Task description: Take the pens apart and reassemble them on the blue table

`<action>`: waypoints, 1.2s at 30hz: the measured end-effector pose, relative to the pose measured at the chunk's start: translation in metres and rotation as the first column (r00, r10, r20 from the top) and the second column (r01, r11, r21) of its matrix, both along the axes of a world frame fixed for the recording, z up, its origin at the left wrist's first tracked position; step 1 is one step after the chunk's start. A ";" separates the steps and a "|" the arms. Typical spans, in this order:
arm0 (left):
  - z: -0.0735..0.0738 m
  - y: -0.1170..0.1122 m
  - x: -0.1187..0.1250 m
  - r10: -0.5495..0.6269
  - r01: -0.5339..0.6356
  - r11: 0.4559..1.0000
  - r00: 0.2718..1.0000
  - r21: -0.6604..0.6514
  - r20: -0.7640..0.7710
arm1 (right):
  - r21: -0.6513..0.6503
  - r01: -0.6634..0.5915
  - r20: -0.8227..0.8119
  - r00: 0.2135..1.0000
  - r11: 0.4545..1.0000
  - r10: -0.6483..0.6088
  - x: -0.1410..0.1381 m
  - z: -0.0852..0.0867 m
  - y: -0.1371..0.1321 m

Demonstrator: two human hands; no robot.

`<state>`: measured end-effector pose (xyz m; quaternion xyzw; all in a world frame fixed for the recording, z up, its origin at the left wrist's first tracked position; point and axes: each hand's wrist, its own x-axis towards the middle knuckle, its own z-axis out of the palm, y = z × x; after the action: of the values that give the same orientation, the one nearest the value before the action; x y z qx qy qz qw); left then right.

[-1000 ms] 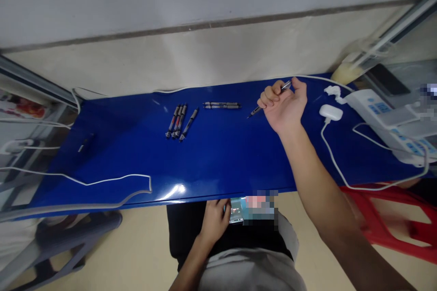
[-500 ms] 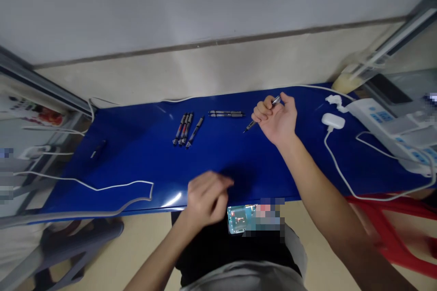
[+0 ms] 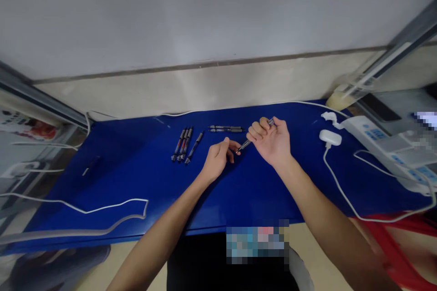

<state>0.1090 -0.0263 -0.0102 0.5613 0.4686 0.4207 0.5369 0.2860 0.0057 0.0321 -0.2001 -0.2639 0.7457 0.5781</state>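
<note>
Clamping a pen [image 3: 244,145] in the right hand [image 3: 271,142], tip just beside the open left hand [image 3: 217,160].

On the tabletop [image 3: 136,182], three pens [image 3: 180,144] lie grouped, a fourth pen [image 3: 194,147] just right of them, and two more pens [image 3: 225,128] further right. An earbud case [image 3: 330,137] sits farther right, just left of a power strip [image 3: 378,138].

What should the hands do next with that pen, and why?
Probably the left hand should gently pinch the pointed end of the pen. Its fingertips are already right beside that end, and the right hand is curled around the pen's other end, so the pen is likely within easy reach for both hands.
</note>
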 end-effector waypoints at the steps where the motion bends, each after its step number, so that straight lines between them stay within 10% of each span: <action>1: -0.002 -0.001 0.000 -0.019 0.019 0.999 0.999 -0.028 0.027 | -0.003 -0.004 0.005 1.000 1.000 0.004 -0.001 0.000 -0.001; 13: -0.003 -0.002 0.003 -0.045 0.068 0.993 0.976 -0.101 0.213 | -0.022 -0.035 0.032 0.999 0.999 0.036 -0.013 -0.008 -0.005; 20: 0.001 0.010 -0.011 0.241 -0.133 0.962 0.822 -0.237 0.516 | 0.200 0.006 0.270 0.961 0.980 -0.061 -0.013 -0.010 -0.002; 23: 0.004 0.018 -0.020 0.364 -0.177 0.927 0.639 -0.332 0.677 | 0.495 -0.155 0.529 0.834 0.855 -0.155 -0.016 -0.009 -0.012; 26: 0.010 0.022 -0.030 0.380 -0.152 0.918 0.605 -0.367 0.699 | 0.663 -0.469 0.730 0.579 0.583 -0.364 -0.026 -0.011 -0.025; 29: 0.016 0.024 -0.043 0.308 -0.165 0.941 0.780 -0.295 0.544 | 0.653 -0.622 0.743 0.417 0.432 -0.523 -0.036 -0.018 -0.033; 32: 0.015 0.029 -0.058 0.299 -0.297 0.954 0.951 -0.047 0.077 | 0.621 -0.615 0.756 0.306 0.486 -0.579 -0.036 -0.027 -0.029; 36: 0.005 0.033 -0.066 0.471 -0.267 0.866 0.720 0.422 -0.510 | 0.637 -0.454 0.732 0.103 0.623 -0.674 -0.023 -0.034 -0.014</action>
<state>0.0427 0.0066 -0.0048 0.6371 0.6426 0.3916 0.1670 0.2626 -0.0081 -0.0019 -0.3951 -0.8430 0.1571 0.3294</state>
